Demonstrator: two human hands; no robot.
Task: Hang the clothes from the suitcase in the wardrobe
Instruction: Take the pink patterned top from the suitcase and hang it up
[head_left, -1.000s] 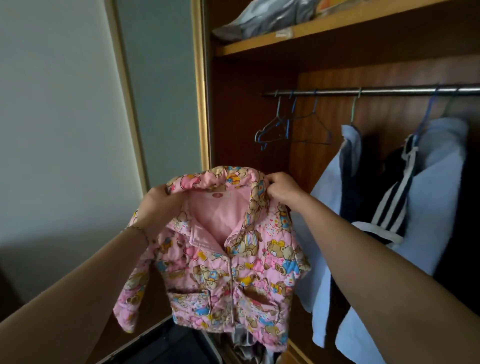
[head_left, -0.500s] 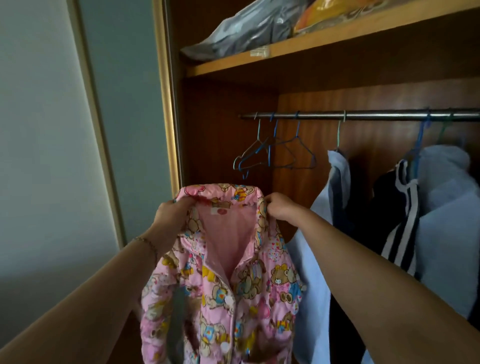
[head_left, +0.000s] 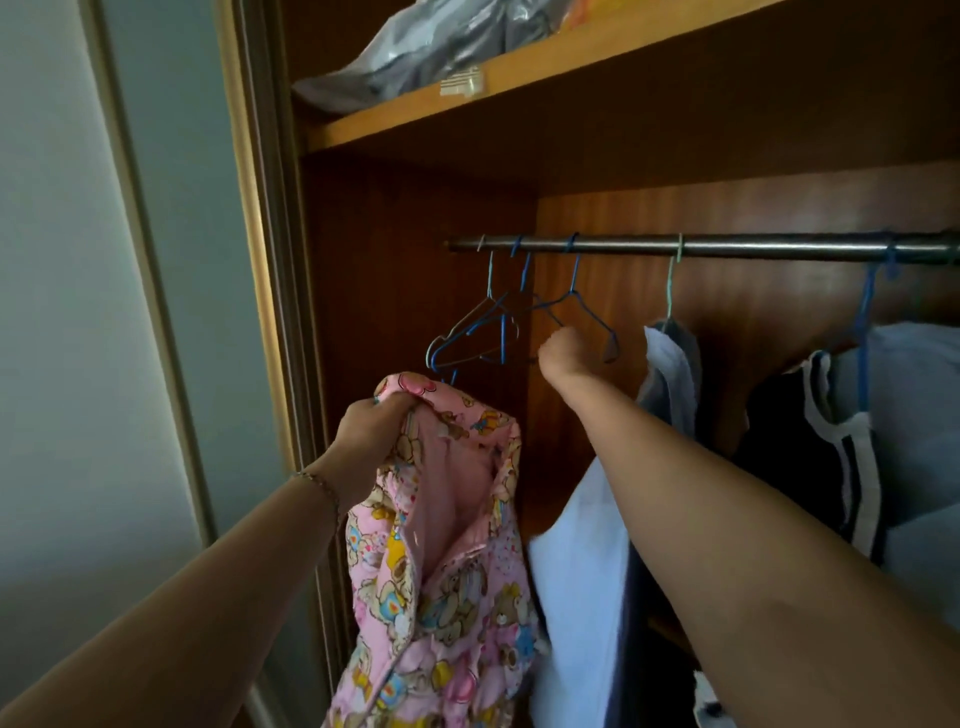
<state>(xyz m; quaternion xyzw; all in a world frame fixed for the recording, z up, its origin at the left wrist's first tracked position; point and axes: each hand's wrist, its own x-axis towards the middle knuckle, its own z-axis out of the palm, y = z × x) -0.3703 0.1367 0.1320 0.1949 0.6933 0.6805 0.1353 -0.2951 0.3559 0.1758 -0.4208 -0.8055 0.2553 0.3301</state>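
The left hand (head_left: 371, 441) grips the pink bear-print jacket (head_left: 447, 561) by its collar, fingers curled tight round the fabric, and the garment hangs limp from that one hold at the near left of the open wardrobe (head_left: 415, 249). The right hand (head_left: 563, 351) is raised farther in, closed round the lower wire of a blue hanger (head_left: 582, 306) — one of a small cluster of empty wire hangers (head_left: 478, 332) hooked on the metal rail (head_left: 727, 247). To the right on the same rail hang a pale blue garment (head_left: 670, 374) and, beyond it, a dark top with white stripes (head_left: 831, 452), both clear of the jacket. Above the rail a wooden shelf (head_left: 545, 78) carries a grey plastic-wrapped bundle (head_left: 431, 47). A thin bracelet (head_left: 319, 483) sits on the left wrist — the suitcase is out of view.
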